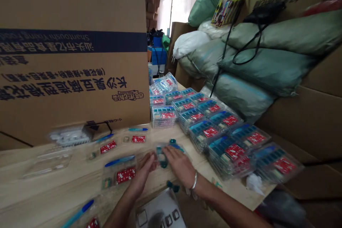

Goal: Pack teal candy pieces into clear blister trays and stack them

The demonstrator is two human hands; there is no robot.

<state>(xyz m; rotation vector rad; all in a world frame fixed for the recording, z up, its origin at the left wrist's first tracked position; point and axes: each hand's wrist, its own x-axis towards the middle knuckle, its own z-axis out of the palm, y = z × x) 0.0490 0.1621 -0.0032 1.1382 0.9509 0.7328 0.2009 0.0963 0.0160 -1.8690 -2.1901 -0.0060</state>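
left hand (pixel 145 167) and right hand (pixel 179 164) touch a case (pixel 159 150), grip unclear; big box (pixel 72 60) at left, stacked cases (pixel 210 131) at right.

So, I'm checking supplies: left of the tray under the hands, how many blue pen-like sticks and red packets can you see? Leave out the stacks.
Blue sticks: 4
Red packets, one cut off by the picture's edge: 4
Total: 8

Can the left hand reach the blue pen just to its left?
Probably yes: the left hand is close to the blue pen, and the red packet lies beside it, not on top, so the way looks free.
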